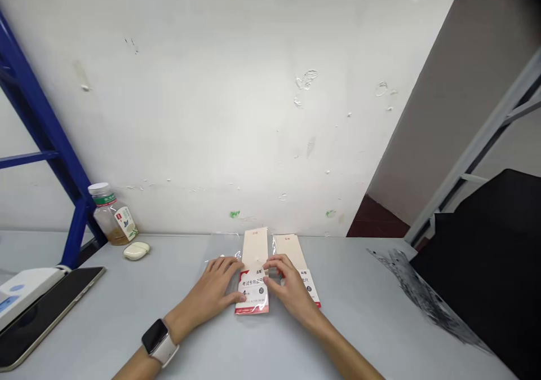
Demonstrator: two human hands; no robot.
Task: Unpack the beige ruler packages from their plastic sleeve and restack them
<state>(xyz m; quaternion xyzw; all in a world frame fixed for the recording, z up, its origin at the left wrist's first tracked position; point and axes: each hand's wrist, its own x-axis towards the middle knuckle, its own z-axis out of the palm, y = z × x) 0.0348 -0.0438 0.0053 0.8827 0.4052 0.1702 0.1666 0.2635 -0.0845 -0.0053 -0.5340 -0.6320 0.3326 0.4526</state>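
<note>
- pale grey table [127,323]: two packets lie flat at its middle, near the wall.
- cream-and-red card packet in clear plastic sleeve [255,250]: under both hands, with a similar second packet [293,246] just beside it on the right.
- left hand [215,290]: fingers loosely spread, pressing the sleeve's left edge down.
- right hand [291,290]: thumb and forefinger seem to pinch the packet's middle. the sleeve looks to be the work in hand, and it calls for a light, steady grip.
</note>
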